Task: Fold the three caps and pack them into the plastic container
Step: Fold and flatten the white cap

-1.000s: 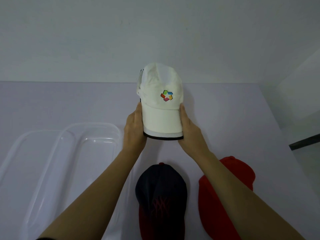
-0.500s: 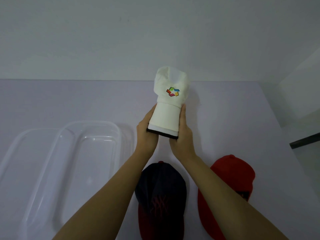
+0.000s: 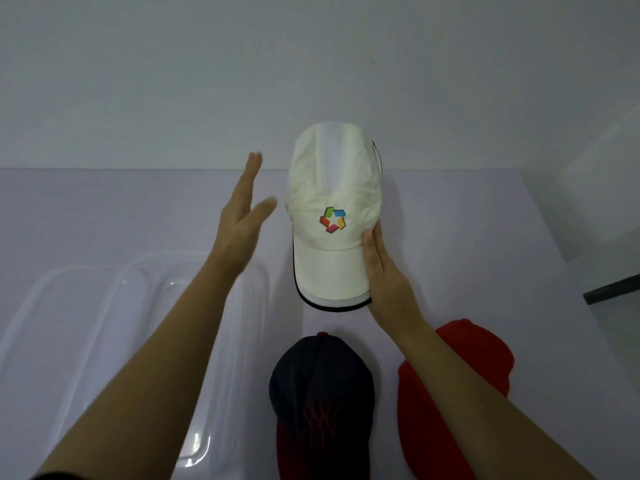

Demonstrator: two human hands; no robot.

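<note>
A white cap [image 3: 332, 216] with a multicoloured logo is held up over the table, brim toward me, spread to its full width. My right hand [image 3: 384, 275] grips the right side of its brim. My left hand [image 3: 242, 216] hovers open to the left of the cap, fingers apart, touching nothing. A dark navy cap [image 3: 322, 396] with a red logo and red brim lies on the table near me. A red cap [image 3: 460, 382] lies to its right, partly hidden by my right forearm. The clear plastic container [image 3: 86, 327] sits at the left.
The table [image 3: 485, 237] has a pale lilac surface that ends at a white wall behind. A dark bar [image 3: 613, 289] shows beyond the table's right edge. The container's clear lid [image 3: 31, 306] appears to lie at its left side.
The white cap was squeezed narrow between both hands; now it has sprung back to full width. My left hand has let go and moved off to the left.
</note>
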